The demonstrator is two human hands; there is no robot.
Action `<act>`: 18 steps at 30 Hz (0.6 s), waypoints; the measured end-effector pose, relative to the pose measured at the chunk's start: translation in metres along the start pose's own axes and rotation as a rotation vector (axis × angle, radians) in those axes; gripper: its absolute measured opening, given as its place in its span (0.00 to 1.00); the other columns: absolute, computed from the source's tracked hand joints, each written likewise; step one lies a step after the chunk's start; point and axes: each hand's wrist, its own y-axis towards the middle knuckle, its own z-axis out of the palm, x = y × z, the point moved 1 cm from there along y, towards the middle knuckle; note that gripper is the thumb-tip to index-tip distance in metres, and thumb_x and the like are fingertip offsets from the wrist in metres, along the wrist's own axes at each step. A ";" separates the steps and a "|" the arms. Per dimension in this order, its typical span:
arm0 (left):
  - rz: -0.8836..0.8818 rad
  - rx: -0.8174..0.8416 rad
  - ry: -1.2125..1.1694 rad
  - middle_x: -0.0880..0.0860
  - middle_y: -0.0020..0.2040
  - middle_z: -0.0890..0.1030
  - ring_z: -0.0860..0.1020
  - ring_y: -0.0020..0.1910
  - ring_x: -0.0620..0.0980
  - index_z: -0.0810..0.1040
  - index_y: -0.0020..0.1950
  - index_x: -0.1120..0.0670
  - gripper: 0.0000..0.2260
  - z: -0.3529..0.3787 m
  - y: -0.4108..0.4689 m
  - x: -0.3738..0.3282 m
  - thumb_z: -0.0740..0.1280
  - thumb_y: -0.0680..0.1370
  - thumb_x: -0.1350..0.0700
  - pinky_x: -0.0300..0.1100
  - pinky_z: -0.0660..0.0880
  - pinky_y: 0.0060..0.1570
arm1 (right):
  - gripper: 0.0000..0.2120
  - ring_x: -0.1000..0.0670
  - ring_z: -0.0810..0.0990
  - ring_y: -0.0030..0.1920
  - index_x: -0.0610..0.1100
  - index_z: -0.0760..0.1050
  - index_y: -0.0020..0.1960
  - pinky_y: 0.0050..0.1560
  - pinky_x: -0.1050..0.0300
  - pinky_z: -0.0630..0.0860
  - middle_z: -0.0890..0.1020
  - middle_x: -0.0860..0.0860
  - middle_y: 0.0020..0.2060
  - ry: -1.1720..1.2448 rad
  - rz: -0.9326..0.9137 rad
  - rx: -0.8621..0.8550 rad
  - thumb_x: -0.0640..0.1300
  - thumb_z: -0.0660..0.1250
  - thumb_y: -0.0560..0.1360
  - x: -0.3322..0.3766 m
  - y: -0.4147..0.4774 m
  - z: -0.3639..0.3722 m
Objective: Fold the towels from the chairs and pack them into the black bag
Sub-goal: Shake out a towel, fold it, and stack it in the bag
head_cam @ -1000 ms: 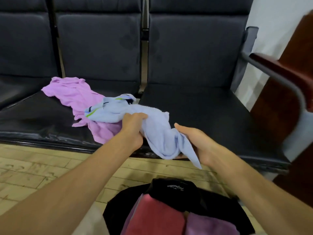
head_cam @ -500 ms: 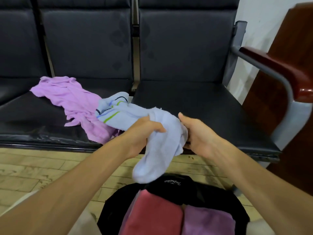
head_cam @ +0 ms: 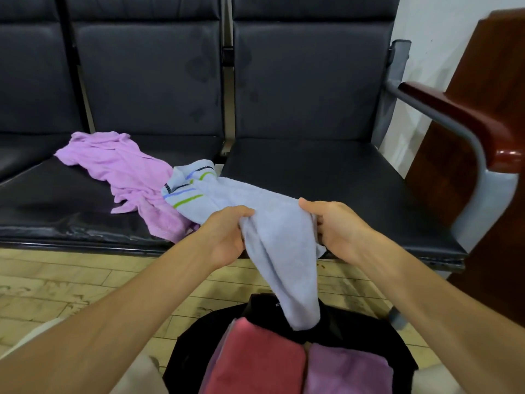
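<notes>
A light blue towel (head_cam: 272, 231) with blue and green stripes stretches from the chair seat toward me. My left hand (head_cam: 224, 237) grips it on one side and my right hand (head_cam: 338, 228) grips it on the other. A loose fold hangs down between them over the black bag (head_cam: 355, 334). The bag stands open on the floor below, with a folded red towel (head_cam: 255, 362) and a folded purple towel (head_cam: 346, 371) inside. A crumpled lilac towel (head_cam: 125, 172) lies on the middle chair seat (head_cam: 51, 200), its near end under the blue one.
Black padded chairs stand in a row, with the right seat (head_cam: 326, 172) bare. A grey metal armrest with a red-brown wooden top (head_cam: 460, 120) juts out at the right. A brown wooden panel (head_cam: 488, 81) and a white wall stand behind it. Pale wood flooring (head_cam: 56, 285) lies below.
My hands have moved apart along the blue towel and lifted it slightly. Its hanging fold has dropped lower, down to the bag's opening. The view shifted a little.
</notes>
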 end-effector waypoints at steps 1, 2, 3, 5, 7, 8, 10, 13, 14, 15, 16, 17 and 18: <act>-0.019 -0.005 -0.006 0.58 0.57 0.82 0.80 0.55 0.57 0.77 0.61 0.63 0.13 0.000 0.000 0.002 0.62 0.78 0.62 0.48 0.77 0.50 | 0.16 0.50 0.78 0.33 0.41 0.81 0.35 0.37 0.57 0.74 0.79 0.48 0.30 -0.010 0.013 0.039 0.49 0.67 0.77 0.000 0.000 -0.001; -0.038 -0.013 -0.001 0.59 0.57 0.82 0.80 0.57 0.57 0.76 0.62 0.63 0.14 0.000 0.000 0.003 0.62 0.78 0.62 0.49 0.77 0.50 | 0.18 0.51 0.76 0.31 0.42 0.80 0.33 0.34 0.58 0.72 0.78 0.49 0.28 -0.020 0.034 0.066 0.49 0.67 0.77 0.000 0.000 0.000; -0.051 -0.024 0.008 0.59 0.57 0.82 0.80 0.57 0.57 0.76 0.62 0.62 0.14 0.000 0.000 0.004 0.62 0.78 0.61 0.49 0.77 0.51 | 0.17 0.51 0.77 0.30 0.42 0.79 0.34 0.32 0.58 0.72 0.79 0.48 0.28 -0.031 0.058 0.078 0.51 0.67 0.77 -0.001 0.000 0.001; -0.055 -0.055 0.038 0.58 0.57 0.82 0.80 0.57 0.56 0.76 0.63 0.61 0.15 0.000 0.002 0.006 0.64 0.78 0.59 0.48 0.77 0.51 | 0.16 0.50 0.81 0.34 0.42 0.80 0.38 0.34 0.58 0.74 0.83 0.47 0.34 -0.069 0.116 0.069 0.53 0.69 0.75 -0.006 0.001 0.005; -0.030 -0.063 0.097 0.57 0.58 0.82 0.80 0.56 0.53 0.76 0.63 0.60 0.14 0.001 0.001 0.006 0.64 0.78 0.58 0.45 0.76 0.48 | 0.14 0.49 0.84 0.42 0.41 0.82 0.42 0.42 0.56 0.78 0.85 0.47 0.41 -0.131 0.165 0.054 0.53 0.72 0.73 -0.010 0.004 0.009; -0.015 -0.072 0.129 0.57 0.57 0.82 0.80 0.56 0.52 0.76 0.62 0.59 0.14 0.000 0.001 0.005 0.64 0.78 0.58 0.44 0.76 0.46 | 0.14 0.47 0.84 0.45 0.40 0.82 0.46 0.47 0.53 0.80 0.86 0.45 0.44 -0.179 0.183 0.061 0.53 0.73 0.72 -0.011 0.004 0.012; 0.013 -0.111 0.187 0.55 0.57 0.81 0.79 0.55 0.50 0.76 0.60 0.57 0.11 -0.003 0.000 0.004 0.64 0.78 0.57 0.44 0.75 0.46 | 0.18 0.44 0.84 0.50 0.39 0.82 0.50 0.57 0.47 0.79 0.86 0.44 0.47 -0.287 0.197 0.070 0.53 0.75 0.70 -0.013 0.007 0.015; 0.030 -0.153 0.251 0.55 0.55 0.82 0.79 0.55 0.52 0.76 0.57 0.55 0.09 -0.009 -0.003 0.001 0.65 0.77 0.56 0.48 0.76 0.52 | 0.18 0.46 0.84 0.50 0.40 0.83 0.50 0.58 0.48 0.78 0.86 0.46 0.46 -0.421 0.143 0.099 0.52 0.76 0.68 -0.010 0.011 0.016; 0.035 -0.146 0.270 0.55 0.54 0.83 0.80 0.54 0.52 0.76 0.57 0.55 0.10 -0.010 -0.004 0.000 0.65 0.77 0.56 0.49 0.76 0.51 | 0.18 0.47 0.84 0.49 0.39 0.83 0.50 0.57 0.50 0.79 0.86 0.47 0.45 -0.476 0.122 0.121 0.51 0.76 0.69 -0.009 0.011 0.015; 0.047 -0.139 0.283 0.55 0.52 0.84 0.81 0.52 0.53 0.77 0.57 0.56 0.10 -0.011 -0.006 0.000 0.65 0.77 0.55 0.49 0.77 0.49 | 0.18 0.47 0.83 0.47 0.37 0.81 0.49 0.53 0.52 0.79 0.85 0.47 0.44 -0.542 0.109 0.145 0.50 0.75 0.69 -0.008 0.011 0.014; 0.061 -0.149 0.290 0.54 0.51 0.84 0.82 0.51 0.53 0.77 0.56 0.57 0.10 -0.013 -0.006 -0.001 0.65 0.77 0.55 0.48 0.77 0.48 | 0.16 0.48 0.81 0.44 0.36 0.80 0.47 0.49 0.54 0.78 0.83 0.47 0.42 -0.612 0.104 0.164 0.50 0.74 0.71 -0.007 0.010 0.014; 0.070 -0.174 0.288 0.54 0.51 0.84 0.82 0.51 0.53 0.77 0.56 0.57 0.11 -0.014 -0.006 -0.001 0.66 0.77 0.54 0.48 0.77 0.48 | 0.13 0.49 0.79 0.42 0.37 0.79 0.43 0.46 0.55 0.76 0.81 0.47 0.40 -0.655 0.100 0.179 0.48 0.72 0.72 -0.007 0.009 0.013; 0.068 -0.203 0.274 0.54 0.52 0.83 0.81 0.52 0.53 0.77 0.57 0.57 0.12 -0.016 -0.006 -0.001 0.67 0.76 0.53 0.48 0.76 0.50 | 0.10 0.49 0.79 0.41 0.40 0.78 0.39 0.45 0.55 0.75 0.80 0.48 0.38 -0.664 0.099 0.195 0.47 0.71 0.73 -0.006 0.007 0.013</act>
